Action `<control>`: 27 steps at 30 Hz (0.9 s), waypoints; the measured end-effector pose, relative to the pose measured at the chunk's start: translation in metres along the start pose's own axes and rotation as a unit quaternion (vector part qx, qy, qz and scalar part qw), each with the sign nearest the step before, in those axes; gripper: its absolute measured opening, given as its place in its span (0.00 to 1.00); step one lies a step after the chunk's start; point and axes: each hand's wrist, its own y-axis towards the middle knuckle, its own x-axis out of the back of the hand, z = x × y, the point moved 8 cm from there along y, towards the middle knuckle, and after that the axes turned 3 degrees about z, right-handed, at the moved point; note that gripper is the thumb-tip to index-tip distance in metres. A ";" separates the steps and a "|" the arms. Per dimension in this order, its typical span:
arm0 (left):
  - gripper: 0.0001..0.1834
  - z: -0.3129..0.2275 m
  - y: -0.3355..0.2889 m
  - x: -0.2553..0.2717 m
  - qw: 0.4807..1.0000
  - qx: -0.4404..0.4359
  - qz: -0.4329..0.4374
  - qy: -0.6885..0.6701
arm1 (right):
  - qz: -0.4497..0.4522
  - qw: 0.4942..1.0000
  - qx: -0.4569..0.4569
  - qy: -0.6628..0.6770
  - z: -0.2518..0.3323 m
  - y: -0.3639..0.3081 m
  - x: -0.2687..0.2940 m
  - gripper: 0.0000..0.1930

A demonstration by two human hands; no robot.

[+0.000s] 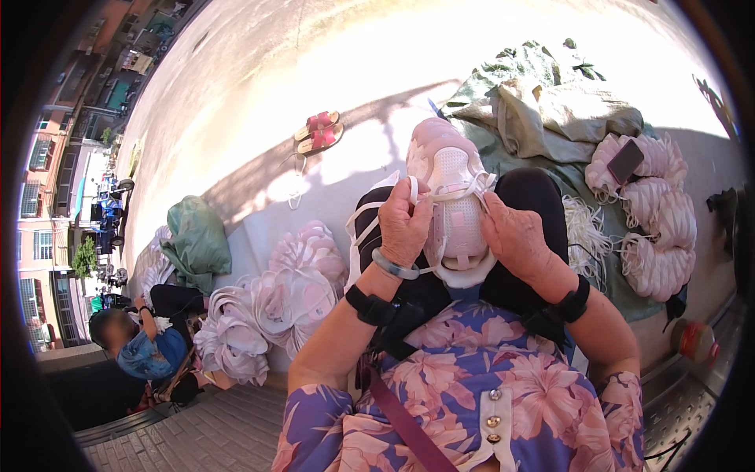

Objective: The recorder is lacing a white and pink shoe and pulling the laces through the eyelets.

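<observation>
A pale pink and white shoe upper rests across my knees, its toe pointing away from me. White shoelace runs through its upper eyelets, and a loose length hangs over my left knee. My left hand is closed in a pinch on the lace, left of the tongue. On the other side, my right hand grips the upper's edge by the eyelets, thumb against the tongue. Some of the right fingertips are hidden beneath the upper, close to another bit of lace.
Bundled pink-white uppers lie at my left, more bundles at my right with a phone on top. Loose laces sit beside my right knee. Ahead are red sandals and green sacking. Another person sits far left.
</observation>
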 end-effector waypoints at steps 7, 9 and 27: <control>0.03 -0.033 0.014 0.006 0.990 -0.065 -0.003 0.124 | 0.037 0.998 -0.050 0.029 0.000 0.012 -0.005 0.08; 0.03 -0.039 0.012 0.002 0.982 -0.087 0.011 0.170 | 0.025 0.998 -0.042 0.028 -0.001 0.010 -0.006 0.08; 0.26 -0.088 -0.030 -0.012 0.905 -0.255 0.027 0.339 | -0.112 0.987 0.062 0.096 0.030 0.008 0.039 0.11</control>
